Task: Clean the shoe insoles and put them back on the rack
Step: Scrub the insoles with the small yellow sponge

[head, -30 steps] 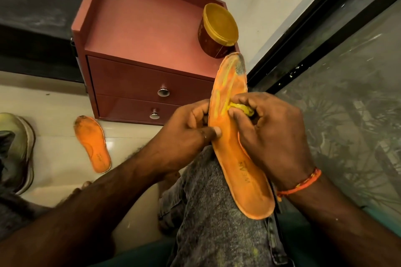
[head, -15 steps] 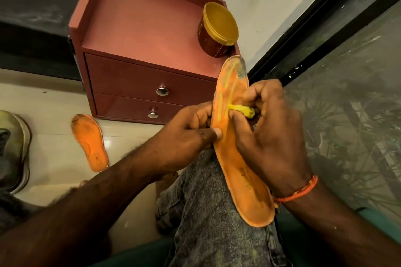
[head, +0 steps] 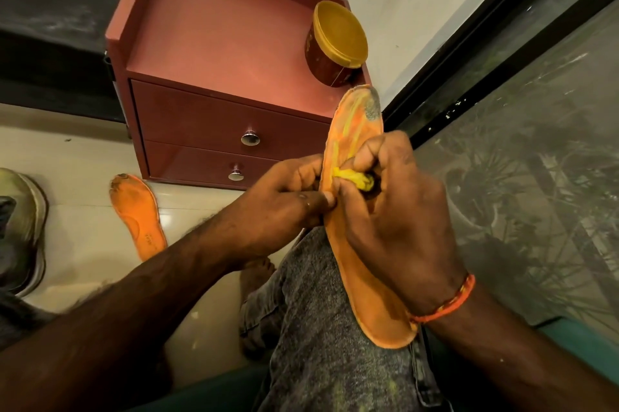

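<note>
your right hand [head: 398, 214] has slid up the orange insole [head: 355, 244] on your grey-denim knee, fingers pinching a crumpled yellow cloth [head: 355, 177]. your left hand [head: 284, 200] pinches its edge. its toe is grimy grey; print unreadable. a second insole [head: 139, 215] lies on the tile beside the red drawer unit [head: 214, 53] bearing a gold-lidded jar [head: 335, 46].

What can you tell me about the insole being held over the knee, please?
The insole is orange, thin and foam-like, with frayed edges, yellow streaks near the toe and a grey grimy patch at the toe tip. It lies lengthwise along the knee, toe pointing away from the person. The left hand grips its left edge; the right hand presses a small yellow cloth against its upper face. Faint print shows nowhere clearly here.
</note>
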